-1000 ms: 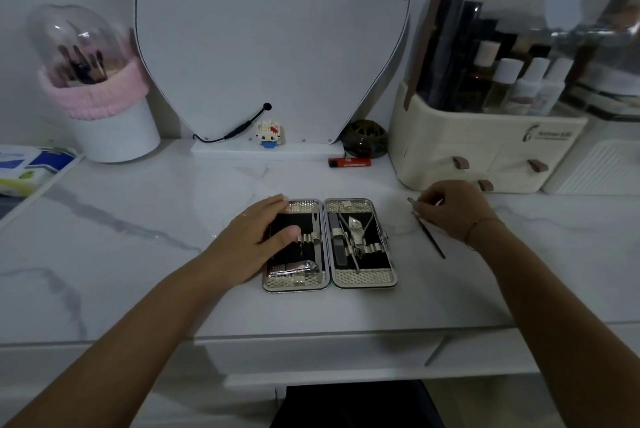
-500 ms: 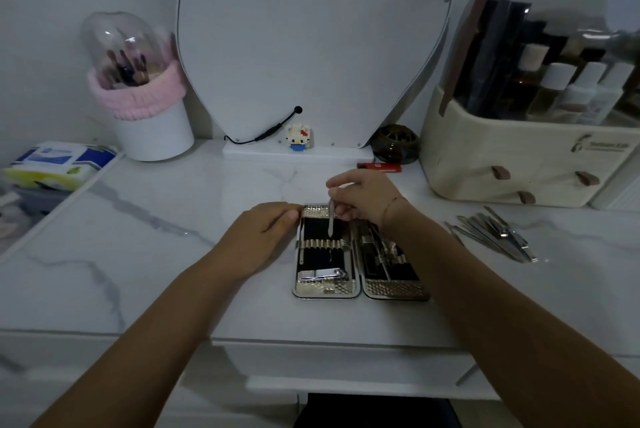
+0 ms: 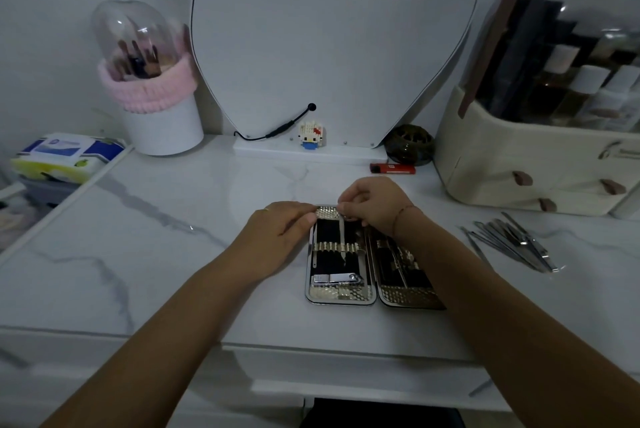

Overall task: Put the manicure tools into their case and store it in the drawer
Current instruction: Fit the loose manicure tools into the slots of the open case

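White marble counter (image 3: 145, 254) w/ a big mirror at the back. Open manicure case (image 3: 341, 299) lies flat right in front of the mirror, near the counter's front edge. Left hand (image 3: 277, 237) lies flat on the case's left edge, fingers not closed on anything. Right hand (image 3: 372, 207) has a pinch grip on a thin metal tool (image 3: 342, 237), tip going into the elastic loops of the left half. Rest of the loose tools (image 3: 512, 244) lie in a pile to the right of the case. Risk imo: tip snags or misses a loop and slips out, or the case slides if the left hand eases off.
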{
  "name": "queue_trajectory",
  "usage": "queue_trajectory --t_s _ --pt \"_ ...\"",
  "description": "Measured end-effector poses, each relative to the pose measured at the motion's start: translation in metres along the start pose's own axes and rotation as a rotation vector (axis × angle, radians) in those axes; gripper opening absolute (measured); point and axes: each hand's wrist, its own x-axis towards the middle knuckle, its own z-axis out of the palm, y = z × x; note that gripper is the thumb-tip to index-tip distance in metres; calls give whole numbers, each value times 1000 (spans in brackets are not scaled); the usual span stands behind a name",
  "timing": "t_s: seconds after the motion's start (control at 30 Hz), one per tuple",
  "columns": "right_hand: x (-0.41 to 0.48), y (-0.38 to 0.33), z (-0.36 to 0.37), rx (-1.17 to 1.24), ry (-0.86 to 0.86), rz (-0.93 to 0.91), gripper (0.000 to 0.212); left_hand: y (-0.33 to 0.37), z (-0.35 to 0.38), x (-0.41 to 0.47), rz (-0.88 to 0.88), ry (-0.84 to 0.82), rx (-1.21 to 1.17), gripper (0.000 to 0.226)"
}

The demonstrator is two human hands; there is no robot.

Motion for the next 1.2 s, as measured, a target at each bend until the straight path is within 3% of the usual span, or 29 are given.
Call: queue_trajectory --t_s 0.1,0.33,0.4,0.57,0.73,0.83,0.97,1.2 --pt "-2 1 3 -163 -5 -85 10 -6 3 -1 -4 7 -7 52" --pt "-6 -1 5 -247 22 -140 14 -8 2 2 -12 4 -10 50" --pt "-11 -1 3 -215 28 -162 17 -8 2 0 -38 11 19 49" --pt "-31 19 -37 -85 173 -110 18 -5 4 -1 -7 -16 116 71" --pt "-33 3 -29 -130 79 -195 18 -7 7 2 -31 -13 153 72" --pt "-22 -15 -10 -126 -69 -8 23 -5 6 2 -31 8 138 72" --pt "-9 -24 -1 -308 -172 207 34 -4 5 1 -25 18 126 72" --pt "3 -35 -2 -330 -249 334 43 -7 6 2 0 19 147 66"
